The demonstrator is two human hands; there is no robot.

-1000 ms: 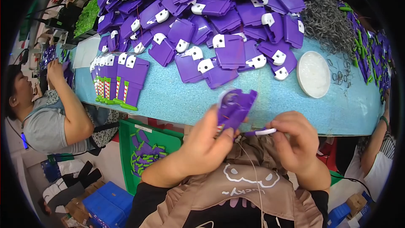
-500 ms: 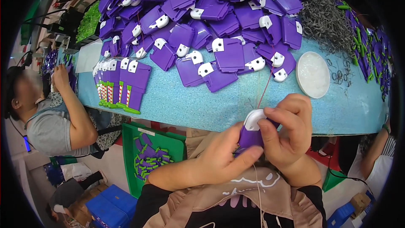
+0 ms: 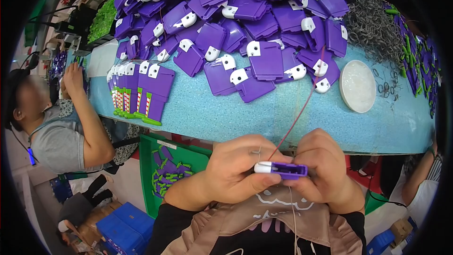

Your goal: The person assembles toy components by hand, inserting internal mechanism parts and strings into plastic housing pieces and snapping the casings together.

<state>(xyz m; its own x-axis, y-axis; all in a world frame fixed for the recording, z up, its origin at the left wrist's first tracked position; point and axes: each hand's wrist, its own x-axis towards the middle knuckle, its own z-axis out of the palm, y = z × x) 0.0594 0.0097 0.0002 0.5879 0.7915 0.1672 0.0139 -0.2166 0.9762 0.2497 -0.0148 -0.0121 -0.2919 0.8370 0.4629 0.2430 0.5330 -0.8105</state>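
Both hands grip one purple plastic casing with a white end (image 3: 289,170), close in front of my chest. It is turned edge-on, so its hollow narrow side shows. My left hand (image 3: 238,167) pinches the white end between thumb and fingers. At the purple end, my right hand (image 3: 325,165) has its thumb below and curled fingers above. A thin metal piece (image 3: 255,152) shows at my left index finger; its exact kind is too small to tell. A thin red cord (image 3: 302,108) stretches from the casing heap down to my left fingers by the white end.
Many similar purple casings (image 3: 264,61) are heaped across the blue table (image 3: 212,118). Assembled ones with green tips (image 3: 153,89) stand in a row at left. A white dish (image 3: 357,86) sits near dark wire rings (image 3: 375,26). Below is a green bin (image 3: 150,179); another person (image 3: 66,137) sits left.
The casing has turned from showing its broad white face to lying edge-on. My left hand has shifted onto the white end, and my right hand has moved down to the purple end.
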